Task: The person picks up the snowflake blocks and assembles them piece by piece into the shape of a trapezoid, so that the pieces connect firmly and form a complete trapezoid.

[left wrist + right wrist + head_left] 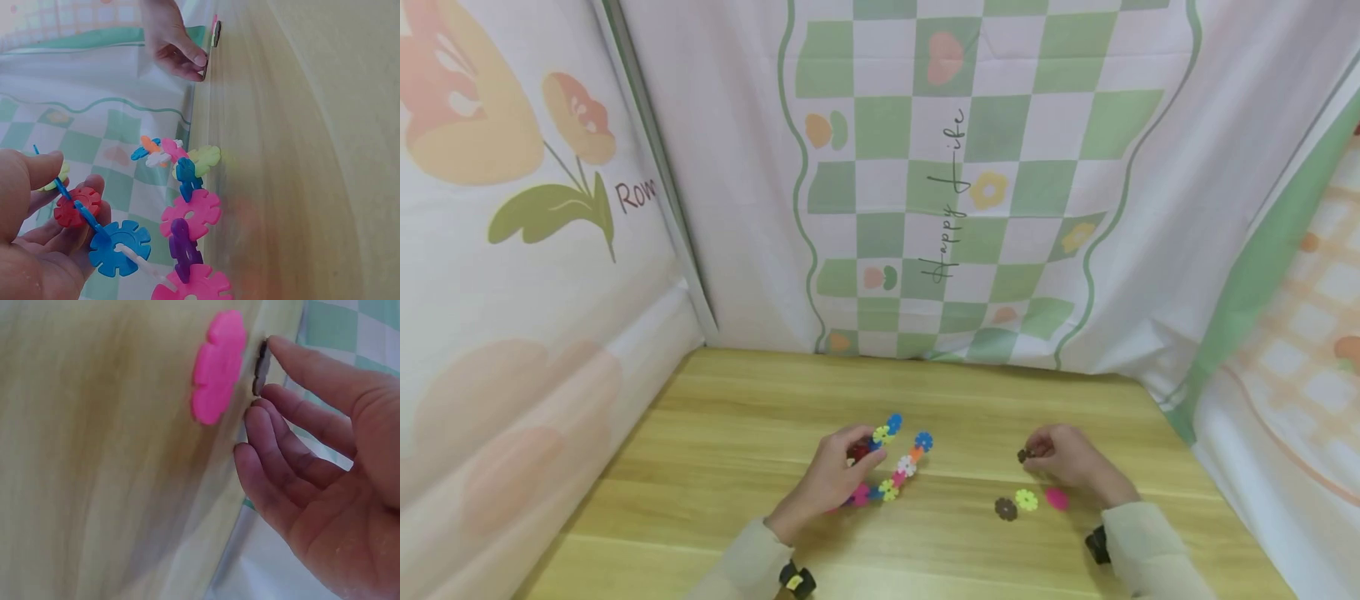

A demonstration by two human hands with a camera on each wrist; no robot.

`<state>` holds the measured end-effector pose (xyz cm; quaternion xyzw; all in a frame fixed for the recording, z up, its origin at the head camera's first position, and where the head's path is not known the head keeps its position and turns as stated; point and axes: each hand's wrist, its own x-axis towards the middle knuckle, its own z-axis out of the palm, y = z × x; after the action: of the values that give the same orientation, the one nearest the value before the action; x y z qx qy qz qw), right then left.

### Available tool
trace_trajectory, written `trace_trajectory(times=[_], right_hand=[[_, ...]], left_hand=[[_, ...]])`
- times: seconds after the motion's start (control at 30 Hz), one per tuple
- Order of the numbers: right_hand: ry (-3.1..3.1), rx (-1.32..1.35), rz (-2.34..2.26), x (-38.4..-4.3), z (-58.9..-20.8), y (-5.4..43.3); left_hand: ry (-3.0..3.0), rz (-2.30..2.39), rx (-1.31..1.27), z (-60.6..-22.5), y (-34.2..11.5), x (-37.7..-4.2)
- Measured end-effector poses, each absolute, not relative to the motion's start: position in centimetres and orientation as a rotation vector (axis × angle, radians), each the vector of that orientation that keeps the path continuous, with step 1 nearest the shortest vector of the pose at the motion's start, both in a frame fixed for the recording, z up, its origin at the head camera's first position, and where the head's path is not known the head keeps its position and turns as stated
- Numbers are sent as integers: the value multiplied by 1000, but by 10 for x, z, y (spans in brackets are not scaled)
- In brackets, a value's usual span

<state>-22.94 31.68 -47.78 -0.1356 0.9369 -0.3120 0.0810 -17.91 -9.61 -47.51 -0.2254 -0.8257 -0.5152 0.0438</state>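
Note:
My left hand (835, 467) grips one side of a curved chain of interlocking flower-shaped plastic discs (889, 488). In the left wrist view, the thumb and fingers lie about a red disc (77, 207) and its blue neighbours. Pink, purple, white, yellow and orange discs make up the rest of the chain, which bends into an open U. Farther right, my right hand (1071, 457) pinches a brown disc (261, 367) on edge between thumb and index finger. Close to that hand lie a pink disc (1057, 498), a yellow disc (1026, 499) and another brown disc (1006, 508).
A wood-grain table (737, 433) lies under both hands. Behind it hangs a green-and-white checked cloth (985, 242). A printed cloth wall (535, 317) borders the left side, and another cloth (1300, 333) borders the right.

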Motion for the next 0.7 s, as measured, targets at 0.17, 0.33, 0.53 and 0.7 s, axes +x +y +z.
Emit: trace_trajectory(times=[0.17,0.33,0.53,0.7], right_hand=[[2840,-422,-903,-233,-480,315],[2856,-418,-950,-240,-475,310],[2878,-486,-991,-248,-461,294],[2845,-539,-1030,-251,-449,272]], left_hand=[[-2525,-1580,-690,-475,-96,-178],[-2524,-1572,-694,-476,-96,-180],[-2521,-1588,-691,-476,-97,-179],[-2532,-1594,-691,-476,-98,-179]])
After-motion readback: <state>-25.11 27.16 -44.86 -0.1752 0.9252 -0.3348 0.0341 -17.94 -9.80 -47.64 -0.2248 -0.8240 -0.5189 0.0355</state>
